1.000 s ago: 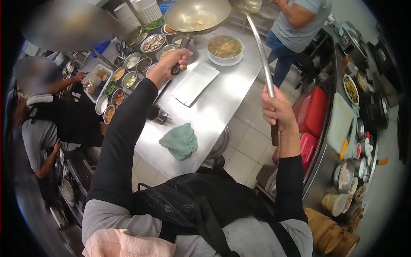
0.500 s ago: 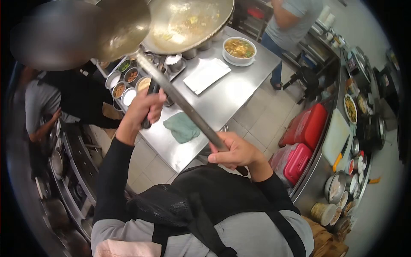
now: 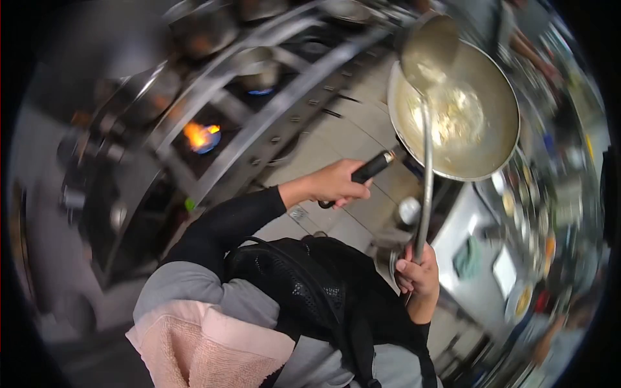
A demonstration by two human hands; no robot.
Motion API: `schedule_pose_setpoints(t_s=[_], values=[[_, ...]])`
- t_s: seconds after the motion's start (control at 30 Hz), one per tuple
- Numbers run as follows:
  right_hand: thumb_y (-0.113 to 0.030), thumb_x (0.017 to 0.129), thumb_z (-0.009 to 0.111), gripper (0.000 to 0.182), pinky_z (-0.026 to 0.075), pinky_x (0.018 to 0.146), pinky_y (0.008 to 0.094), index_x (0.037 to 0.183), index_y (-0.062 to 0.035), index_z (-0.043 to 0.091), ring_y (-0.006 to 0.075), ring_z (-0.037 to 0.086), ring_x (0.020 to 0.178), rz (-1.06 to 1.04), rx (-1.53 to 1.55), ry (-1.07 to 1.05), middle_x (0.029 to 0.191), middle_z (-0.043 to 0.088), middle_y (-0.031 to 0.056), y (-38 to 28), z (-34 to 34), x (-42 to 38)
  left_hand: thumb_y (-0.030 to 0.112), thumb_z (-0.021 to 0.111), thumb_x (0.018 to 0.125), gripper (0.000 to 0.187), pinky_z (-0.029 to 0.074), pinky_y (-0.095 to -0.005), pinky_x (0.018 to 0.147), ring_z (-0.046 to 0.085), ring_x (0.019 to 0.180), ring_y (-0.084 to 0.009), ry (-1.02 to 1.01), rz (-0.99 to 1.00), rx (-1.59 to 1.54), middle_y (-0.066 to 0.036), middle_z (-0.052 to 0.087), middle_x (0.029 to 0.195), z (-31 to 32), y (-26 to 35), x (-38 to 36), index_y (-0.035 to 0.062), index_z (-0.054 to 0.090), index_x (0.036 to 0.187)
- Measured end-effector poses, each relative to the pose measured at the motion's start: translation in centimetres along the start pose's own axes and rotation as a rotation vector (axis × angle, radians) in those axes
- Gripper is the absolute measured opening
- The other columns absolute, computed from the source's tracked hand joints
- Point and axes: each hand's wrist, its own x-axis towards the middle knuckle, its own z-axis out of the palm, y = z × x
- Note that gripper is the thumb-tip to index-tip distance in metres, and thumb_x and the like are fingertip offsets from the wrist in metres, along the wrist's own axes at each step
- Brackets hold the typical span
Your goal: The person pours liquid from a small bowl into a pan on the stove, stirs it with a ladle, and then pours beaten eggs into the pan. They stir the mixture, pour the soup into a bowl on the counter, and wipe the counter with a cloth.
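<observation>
My left hand is closed round the black handle of a large wok, which is held in the air at the upper right. Oily, pale residue shows on the wok's inner surface. My right hand grips the long metal handle of a ladle. The ladle's round bowl is over the upper left part of the wok, and its handle crosses the wok's lower left rim.
A stove runs along the upper left, with an orange and blue flame and a pot over another burner. At the right stands a steel table with a green cloth and a bowl of food. People's arms appear at the right edge.
The view has swung from the steel table towards the stove. Both hands still hold the wok and the ladle, which now appear at the upper right.
</observation>
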Motion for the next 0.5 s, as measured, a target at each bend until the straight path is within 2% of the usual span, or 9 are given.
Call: schedule_pose_setpoints(t_s=[0.07, 0.13, 0.23, 0.3, 0.33, 0.37, 0.43, 0.5], values=[[0.000, 0.083, 0.066, 0.026, 0.031, 0.029, 0.0266, 0.084, -0.0062, 0.041, 0.0100, 0.033, 0.030, 0.043, -0.013, -0.011, 0.047, 0.036, 0.0004, 2.5, 6.0, 4.8, 0.006, 0.067, 0.085, 0.020, 0.039, -0.0255, 0.039, 0.047, 0.041, -0.0070, 0.130, 0.063, 0.047, 0.001, 0.049, 0.060, -6.4, -1.7, -7.2, 0.0058, 0.048, 0.091], [0.001, 0.083, 0.065, 0.025, 0.030, 0.028, 0.0270, 0.084, -0.0058, 0.041, 0.0099, 0.032, 0.029, 0.032, -0.022, -0.126, 0.047, 0.035, 0.0009, 3.1, 8.2, 7.9, 0.007, 0.067, 0.084, 0.019, 0.039, -0.0258, 0.039, 0.048, 0.042, -0.0073, 0.247, 0.169, 0.006, 0.001, 0.050, 0.062, -9.4, -3.3, -11.3, 0.0052, 0.049, 0.090], [0.003, 0.083, 0.063, 0.025, 0.029, 0.028, 0.0268, 0.087, -0.0048, 0.040, 0.0095, 0.032, 0.029, 0.162, -0.061, -0.292, 0.047, 0.036, 0.0011, 2.7, 12.9, 12.4, 0.008, 0.067, 0.086, 0.019, 0.040, -0.0257, 0.040, 0.049, 0.043, -0.0073, 0.479, 0.284, -0.148, 0.001, 0.050, 0.062, -13.8, -6.1, -16.7, 0.0053, 0.049, 0.089], [0.003, 0.083, 0.064, 0.026, 0.028, 0.028, 0.0268, 0.087, -0.0054, 0.040, 0.0091, 0.031, 0.029, 0.231, -0.146, -0.304, 0.048, 0.036, 0.0013, 2.2, 15.8, 15.9, 0.009, 0.067, 0.086, 0.019, 0.040, -0.0256, 0.040, 0.049, 0.043, -0.0074, 0.631, 0.341, -0.258, 0.001, 0.050, 0.062, -16.5, -7.3, -19.2, 0.0054, 0.048, 0.089], [0.002, 0.082, 0.065, 0.027, 0.028, 0.028, 0.0268, 0.086, -0.0057, 0.040, 0.0089, 0.031, 0.029, 0.213, -0.121, -0.407, 0.048, 0.037, 0.0012, -3.9, 8.7, 9.2, 0.010, 0.068, 0.087, 0.020, 0.040, -0.0256, 0.040, 0.049, 0.043, -0.0073, 0.773, 0.385, -0.188, 0.001, 0.050, 0.062, -5.7, -3.1, -16.8, 0.0059, 0.049, 0.090], [0.002, 0.081, 0.068, 0.030, 0.027, 0.027, 0.0267, 0.085, -0.0065, 0.040, 0.0086, 0.031, 0.029, 0.253, -0.099, -0.475, 0.048, 0.037, 0.0013, -2.7, 2.6, 11.1, 0.011, 0.068, 0.088, 0.020, 0.041, -0.0256, 0.040, 0.049, 0.043, -0.0072, 0.914, 0.424, -0.161, 0.001, 0.050, 0.062, -4.0, -6.4, -13.9, 0.0064, 0.049, 0.091], [0.001, 0.080, 0.070, 0.032, 0.027, 0.027, 0.0263, 0.085, -0.0065, 0.040, 0.0093, 0.032, 0.029, 0.310, -0.147, -0.576, 0.048, 0.039, 0.0020, -3.8, 4.7, 16.3, 0.012, 0.069, 0.090, 0.021, 0.042, -0.0251, 0.040, 0.051, 0.044, -0.0071, 1.166, 0.499, -0.096, 0.000, 0.052, 0.063, -6.8, -5.7, -16.6, 0.0072, 0.050, 0.096], [0.001, 0.080, 0.071, 0.032, 0.028, 0.028, 0.0262, 0.085, -0.0060, 0.040, 0.0101, 0.032, 0.029, 0.348, -0.203, -0.635, 0.048, 0.039, 0.0023, -4.7, 5.6, 18.8, 0.011, 0.070, 0.090, 0.023, 0.040, -0.0244, 0.038, 0.051, 0.043, -0.0075, 1.416, 0.556, -0.148, 0.000, 0.053, 0.061, -6.9, -4.1, -20.2, 0.0062, 0.050, 0.100]])
